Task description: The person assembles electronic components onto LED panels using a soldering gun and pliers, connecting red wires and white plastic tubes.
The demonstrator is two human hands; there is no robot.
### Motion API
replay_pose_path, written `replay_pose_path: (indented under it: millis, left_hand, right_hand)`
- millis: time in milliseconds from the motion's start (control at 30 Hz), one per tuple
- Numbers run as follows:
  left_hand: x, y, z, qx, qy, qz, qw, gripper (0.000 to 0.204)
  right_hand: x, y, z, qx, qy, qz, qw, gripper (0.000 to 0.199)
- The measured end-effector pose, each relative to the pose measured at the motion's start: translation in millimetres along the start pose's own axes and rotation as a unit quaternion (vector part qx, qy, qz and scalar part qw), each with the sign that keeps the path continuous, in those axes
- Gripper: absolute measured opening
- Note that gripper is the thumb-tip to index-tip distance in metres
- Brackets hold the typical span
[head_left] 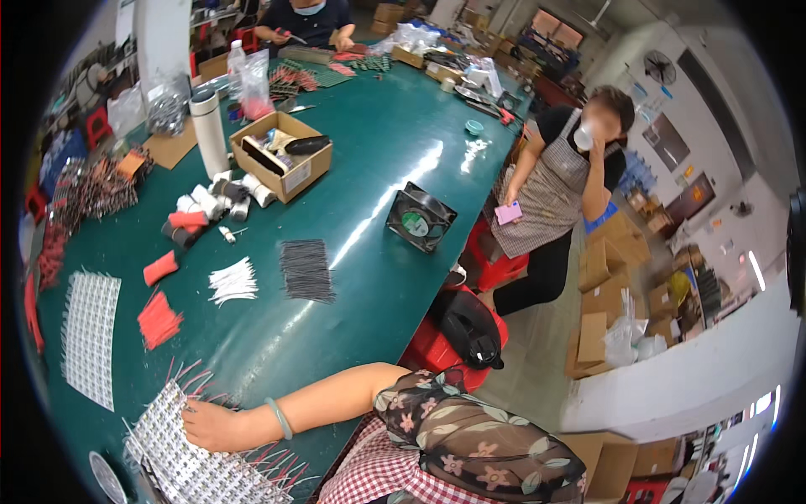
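1. Long green glossy work surface (pixel 227 344): it carries everything here. Taking the right hand as the clock's centre, a bare stretch lies toward 2 o'clock, and keeping it so should leave room to turn the work.
2. White rectangular sheet of small gridded modules (pixel 193 475): it lies at the near left end of the surface, beneath and around the hand, chiefly toward 6 and 7 o'clock. It would best be kept flat and steady, since a skewed sheet makes rows easy to lose.
3. Second white gridded sheet (pixel 91 340): at 10 o'clock, apart from the first, with no long wires seen on it. Better left clear of the sleeve.
4. Bare right hand (pixel 220 427): its fingers are curled, tips down on the first sheet. Whether they pinch a wire or only press, I cannot tell; the left hand is out of sight. A light touch should avoid disturbing neighbouring wires.
5. Flat bundle of straight black wires (pixel 307 270): at 1 o'clock, neatly aligned.
6. Loose bundle of short red wires (pixel 159 320): at 11 o'clock, the nearest bundle and probably the easiest to reach.
7. Short white wire bundle (pixel 233 280): at 12 o'clock; keeping colours apart should prevent mix-ups.
8. Thin red and pale wires fringing the first sheet (pixel 198 388): they stick out toward 11 and 4 o'clock and could snag on the wrist.
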State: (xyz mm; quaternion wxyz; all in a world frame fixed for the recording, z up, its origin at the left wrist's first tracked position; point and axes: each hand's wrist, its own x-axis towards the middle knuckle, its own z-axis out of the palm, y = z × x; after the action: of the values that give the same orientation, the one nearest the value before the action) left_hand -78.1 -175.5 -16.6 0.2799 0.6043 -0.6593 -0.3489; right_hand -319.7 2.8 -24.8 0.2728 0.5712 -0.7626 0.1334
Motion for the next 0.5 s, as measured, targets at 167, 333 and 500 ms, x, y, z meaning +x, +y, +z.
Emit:
replay_pose_path:
  millis: [167, 333, 500]
  left_hand:
    - [-48.4, 52.4, 21.2, -0.150, -0.022, 0.021, 0.988, 0.051]
    - [-79.5, 80.2, 8.1, -0.263, -0.003, 0.017, 0.965, 0.050]
    - [-30.5, 15.5, 17.2, -0.530, -0.255, 0.379, 0.714, 0.049]
  right_hand:
    - [-16.8, 13.1, 8.3, 0.032, -0.022, 0.074, 0.996, 0.033]
    - [1.3, 10.1, 21.0, 0.107, 0.011, 0.110, 0.988, 0.044]
    - [25.7, 5.8, 37.5, 0.101, -0.018, 0.142, 0.985, 0.034]
